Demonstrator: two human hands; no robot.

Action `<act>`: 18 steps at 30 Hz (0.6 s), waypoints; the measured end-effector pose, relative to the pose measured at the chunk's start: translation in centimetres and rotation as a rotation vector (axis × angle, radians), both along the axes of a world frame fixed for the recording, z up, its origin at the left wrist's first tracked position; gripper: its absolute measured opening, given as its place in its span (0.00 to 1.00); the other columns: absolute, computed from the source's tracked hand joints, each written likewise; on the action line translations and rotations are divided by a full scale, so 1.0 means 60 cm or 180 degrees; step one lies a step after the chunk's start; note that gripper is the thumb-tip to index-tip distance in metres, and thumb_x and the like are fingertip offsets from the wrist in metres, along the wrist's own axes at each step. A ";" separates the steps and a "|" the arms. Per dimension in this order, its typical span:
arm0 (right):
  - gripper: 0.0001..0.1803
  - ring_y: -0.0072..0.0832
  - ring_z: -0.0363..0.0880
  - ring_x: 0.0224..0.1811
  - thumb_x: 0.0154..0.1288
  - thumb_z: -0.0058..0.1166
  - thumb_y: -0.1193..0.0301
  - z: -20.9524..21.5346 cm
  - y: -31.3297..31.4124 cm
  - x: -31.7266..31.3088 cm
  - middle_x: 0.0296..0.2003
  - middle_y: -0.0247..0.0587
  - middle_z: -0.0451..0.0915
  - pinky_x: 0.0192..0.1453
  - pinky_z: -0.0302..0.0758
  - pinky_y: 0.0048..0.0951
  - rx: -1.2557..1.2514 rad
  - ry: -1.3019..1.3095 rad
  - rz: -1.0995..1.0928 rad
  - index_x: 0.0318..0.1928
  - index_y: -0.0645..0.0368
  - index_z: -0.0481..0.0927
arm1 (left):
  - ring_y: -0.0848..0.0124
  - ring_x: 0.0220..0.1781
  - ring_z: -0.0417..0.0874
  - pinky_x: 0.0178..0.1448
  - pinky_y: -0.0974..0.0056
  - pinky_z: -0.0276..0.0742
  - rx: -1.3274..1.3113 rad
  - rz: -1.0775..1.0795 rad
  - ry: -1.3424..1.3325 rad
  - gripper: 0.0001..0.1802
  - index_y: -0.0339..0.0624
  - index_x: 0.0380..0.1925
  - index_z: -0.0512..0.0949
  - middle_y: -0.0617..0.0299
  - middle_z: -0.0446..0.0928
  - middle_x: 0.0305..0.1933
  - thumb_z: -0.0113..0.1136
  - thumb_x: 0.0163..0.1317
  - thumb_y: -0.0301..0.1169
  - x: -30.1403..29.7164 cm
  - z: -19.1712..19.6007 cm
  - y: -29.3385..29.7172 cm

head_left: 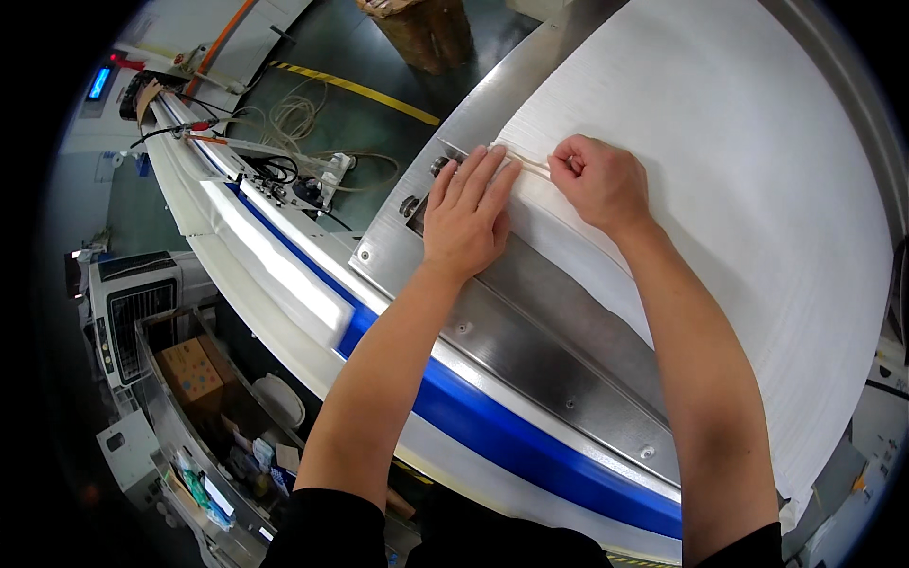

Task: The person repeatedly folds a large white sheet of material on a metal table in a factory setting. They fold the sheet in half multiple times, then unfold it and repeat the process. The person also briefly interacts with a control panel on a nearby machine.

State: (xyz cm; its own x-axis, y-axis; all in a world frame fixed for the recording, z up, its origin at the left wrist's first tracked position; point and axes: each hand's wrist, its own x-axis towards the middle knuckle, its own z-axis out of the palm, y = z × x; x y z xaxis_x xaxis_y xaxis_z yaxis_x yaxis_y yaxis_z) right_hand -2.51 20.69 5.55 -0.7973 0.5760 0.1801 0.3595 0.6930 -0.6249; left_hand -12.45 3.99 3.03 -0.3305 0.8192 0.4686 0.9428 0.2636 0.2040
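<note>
A large white sheet material [748,142] with fine lines across it covers most of the metal table on the right. My left hand [467,218] lies flat with its fingers stretched out, its tips at the sheet's left corner beside the metal edge. My right hand [601,185] is closed in a pinch a little to the right, on the near edge of the sheet. A thin pale strip [532,164] runs between the two hands and ends at the right fingertips. What exactly lies inside the right fingers is partly hidden.
A steel table edge [568,402] with screws and a blue strip [511,445] runs below my arms. Knobs [409,205] stand beside my left hand. Cables [294,118] lie on the floor at left, a brown bin [426,33] behind, a cardboard box [189,369] lower left.
</note>
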 end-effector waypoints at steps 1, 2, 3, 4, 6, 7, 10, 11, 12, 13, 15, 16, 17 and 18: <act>0.05 0.36 0.79 0.25 0.54 0.56 0.67 0.000 0.001 0.000 0.21 0.35 0.80 0.30 0.75 0.34 -0.0029 -0.0004 -0.0007 0.25 0.52 0.78 | 0.61 0.64 0.68 0.67 0.54 0.60 0.0040 -0.0016 -0.0048 0.30 0.50 0.53 0.72 0.60 0.69 0.61 0.56 0.45 0.23 0.000 -0.001 -0.001; 0.05 0.36 0.79 0.25 0.54 0.56 0.67 -0.001 0.002 0.000 0.22 0.35 0.80 0.30 0.75 0.34 -0.0057 -0.0009 -0.0014 0.25 0.52 0.78 | 0.60 0.64 0.68 0.67 0.53 0.60 0.0079 -0.0031 -0.0096 0.30 0.50 0.53 0.72 0.60 0.70 0.60 0.56 0.45 0.22 0.000 -0.003 -0.003; 0.05 0.36 0.80 0.25 0.54 0.56 0.67 -0.001 0.003 0.000 0.22 0.35 0.80 0.31 0.75 0.34 -0.0084 -0.0008 -0.0013 0.25 0.52 0.79 | 0.60 0.63 0.69 0.66 0.53 0.60 0.0092 -0.0019 -0.0097 0.28 0.50 0.52 0.72 0.60 0.70 0.59 0.57 0.45 0.22 0.000 -0.003 -0.004; 0.05 0.36 0.80 0.25 0.54 0.56 0.67 -0.002 0.003 0.001 0.22 0.35 0.80 0.31 0.75 0.34 -0.0121 -0.0058 -0.0027 0.26 0.52 0.79 | 0.61 0.63 0.69 0.65 0.54 0.61 0.0105 -0.0005 -0.0097 0.27 0.50 0.51 0.73 0.61 0.71 0.58 0.57 0.45 0.23 0.002 -0.003 -0.006; 0.05 0.35 0.80 0.25 0.55 0.56 0.67 0.000 0.003 0.001 0.22 0.35 0.80 0.31 0.75 0.34 -0.0196 -0.0146 -0.0053 0.26 0.52 0.79 | 0.61 0.61 0.70 0.64 0.54 0.62 0.0142 0.0026 -0.0077 0.26 0.50 0.49 0.73 0.62 0.72 0.55 0.59 0.45 0.24 0.004 -0.003 -0.012; 0.05 0.35 0.80 0.25 0.55 0.56 0.67 0.002 0.003 0.000 0.22 0.35 0.80 0.31 0.75 0.34 -0.0212 -0.0152 -0.0038 0.26 0.52 0.79 | 0.61 0.60 0.71 0.63 0.54 0.62 0.0165 0.0044 -0.0056 0.25 0.50 0.48 0.74 0.62 0.72 0.54 0.59 0.45 0.24 0.005 -0.004 -0.017; 0.05 0.36 0.80 0.25 0.56 0.55 0.66 0.007 0.001 0.001 0.22 0.35 0.81 0.31 0.75 0.34 -0.0245 -0.0171 -0.0002 0.27 0.52 0.80 | 0.61 0.59 0.72 0.61 0.55 0.63 0.0187 0.0103 -0.0008 0.24 0.50 0.46 0.75 0.63 0.73 0.51 0.60 0.44 0.25 0.009 -0.002 -0.033; 0.05 0.36 0.80 0.25 0.56 0.55 0.66 0.007 0.000 0.000 0.22 0.36 0.81 0.32 0.76 0.34 -0.0244 -0.0172 0.0009 0.27 0.52 0.80 | 0.62 0.58 0.72 0.60 0.55 0.63 0.0186 0.0123 0.0005 0.23 0.50 0.45 0.75 0.63 0.73 0.51 0.60 0.43 0.26 0.010 0.000 -0.038; 0.05 0.36 0.80 0.25 0.56 0.55 0.67 0.008 0.000 0.001 0.22 0.36 0.81 0.32 0.76 0.34 -0.0242 -0.0165 0.0015 0.27 0.52 0.80 | 0.62 0.58 0.72 0.60 0.56 0.63 0.0120 0.0120 0.0060 0.23 0.50 0.44 0.75 0.63 0.73 0.50 0.60 0.43 0.27 0.010 0.004 -0.042; 0.05 0.37 0.80 0.26 0.56 0.55 0.66 0.008 -0.002 0.003 0.23 0.36 0.81 0.32 0.76 0.35 -0.0266 -0.0173 0.0002 0.27 0.52 0.80 | 0.62 0.57 0.72 0.60 0.56 0.63 0.0055 0.0112 0.0115 0.22 0.50 0.43 0.76 0.63 0.73 0.49 0.61 0.42 0.27 0.010 0.009 -0.046; 0.06 0.37 0.80 0.27 0.57 0.54 0.66 0.015 -0.009 0.005 0.25 0.37 0.81 0.32 0.76 0.36 -0.0318 -0.0184 -0.0035 0.29 0.53 0.79 | 0.62 0.56 0.72 0.60 0.56 0.64 -0.0072 0.0018 0.0235 0.21 0.49 0.41 0.76 0.64 0.73 0.49 0.61 0.41 0.29 0.006 0.020 -0.051; 0.06 0.38 0.80 0.28 0.58 0.54 0.66 0.022 -0.017 0.014 0.26 0.38 0.81 0.32 0.75 0.36 -0.0438 0.0021 0.0048 0.30 0.52 0.79 | 0.62 0.56 0.72 0.60 0.55 0.64 -0.0131 -0.0072 0.0300 0.21 0.49 0.40 0.77 0.64 0.73 0.48 0.61 0.40 0.29 0.003 0.026 -0.053; 0.06 0.38 0.80 0.28 0.59 0.53 0.65 0.029 -0.031 0.035 0.28 0.38 0.81 0.32 0.75 0.37 -0.0550 0.0227 0.0116 0.32 0.52 0.79 | 0.63 0.56 0.72 0.60 0.55 0.64 -0.0186 -0.0178 0.0363 0.20 0.49 0.39 0.77 0.64 0.73 0.48 0.61 0.39 0.30 -0.001 0.033 -0.052; 0.06 0.39 0.80 0.29 0.59 0.53 0.65 0.038 -0.051 0.053 0.29 0.39 0.81 0.33 0.75 0.37 -0.0673 0.0455 0.0209 0.33 0.52 0.79 | 0.63 0.55 0.72 0.61 0.55 0.64 -0.0319 -0.0373 0.0374 0.19 0.48 0.37 0.77 0.63 0.73 0.48 0.60 0.39 0.30 -0.009 0.041 -0.052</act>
State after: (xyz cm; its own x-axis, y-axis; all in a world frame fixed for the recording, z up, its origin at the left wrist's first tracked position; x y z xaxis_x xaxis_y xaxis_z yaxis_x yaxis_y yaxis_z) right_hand 0.68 17.61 7.85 -0.8093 0.5608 0.1747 0.2158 0.5605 -0.7996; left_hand -13.00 0.84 5.50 -0.1779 0.8934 0.4126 0.9840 0.1642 0.0689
